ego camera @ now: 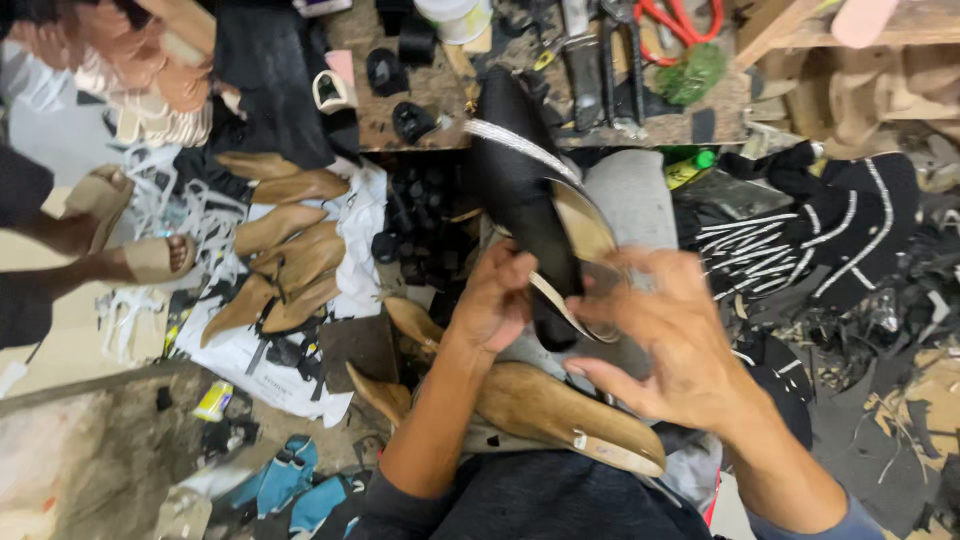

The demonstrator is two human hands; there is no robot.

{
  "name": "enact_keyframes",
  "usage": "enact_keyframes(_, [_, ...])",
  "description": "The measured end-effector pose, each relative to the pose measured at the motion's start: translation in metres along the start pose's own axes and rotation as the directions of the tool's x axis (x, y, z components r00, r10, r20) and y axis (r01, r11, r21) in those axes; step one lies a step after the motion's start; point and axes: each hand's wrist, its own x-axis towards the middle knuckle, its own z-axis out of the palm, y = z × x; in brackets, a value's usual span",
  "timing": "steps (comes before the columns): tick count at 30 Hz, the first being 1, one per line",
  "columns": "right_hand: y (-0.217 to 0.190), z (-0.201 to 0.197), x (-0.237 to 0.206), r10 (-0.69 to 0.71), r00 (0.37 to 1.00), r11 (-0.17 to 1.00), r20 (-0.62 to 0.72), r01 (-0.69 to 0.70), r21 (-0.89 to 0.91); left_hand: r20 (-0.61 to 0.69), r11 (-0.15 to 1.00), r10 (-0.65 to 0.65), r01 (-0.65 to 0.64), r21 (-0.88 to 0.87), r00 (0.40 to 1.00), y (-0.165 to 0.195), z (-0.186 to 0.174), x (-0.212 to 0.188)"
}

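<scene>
**A:** ok so what are we looking at here? We see the left hand (497, 300) closed around a black pointed shoe upper (520, 190), fingers curled in on its lower edge, holding it up over the lap with the toe aimed at the workbench (420, 110)

**B:** yep, and the right hand (668, 335) is the looser one. We see the fingers spread wide and a bit blurred, right at the tan insole (585, 235) side of that shoe. We can't tell if it's actually pinching anything or just brushing it, so we'd call it open

**A:** agreed. There's a silvery strip (520, 148) running along the shoe's edge too. And below the hands we spot a wooden shoe last (560, 410) lying across the lap, touching the left forearm

**B:** more of those lasts (285, 255) are piled on a white sheet to the left, well apart from the hands. Beside that pile we can see someone else's feet in tan sandals (150, 258)

**A:** up top the workbench has red-handled scissors (680, 20) and dark metal tools (600, 70) on it. Off to the right there's a heap of black pieces with white stripes (820, 230), and dark scraps all over the floor

**B:** plus some blue pieces (290, 480) down at the bottom left, near the left elbow
</scene>
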Motion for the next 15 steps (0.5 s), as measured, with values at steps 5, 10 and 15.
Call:
enact_keyframes(5, [-0.008,0.014,-0.017,0.173,0.983,0.971,-0.058,-0.161,0.175,0.003,0.963,0.177,-0.173,-0.207,0.984,-0.031,-0.028,0.009])
enact_keyframes(10, [-0.016,0.012,-0.020,0.162,0.975,0.979,-0.150,-0.140,0.149,0.063,0.996,0.087,-0.086,-0.027,0.994,-0.039,-0.032,0.011])
enact_keyframes(15, [-0.021,0.010,-0.008,0.343,0.901,0.936,-0.265,-0.304,0.179,-0.096,0.975,0.028,-0.049,-0.219,0.995,-0.029,-0.008,0.028])
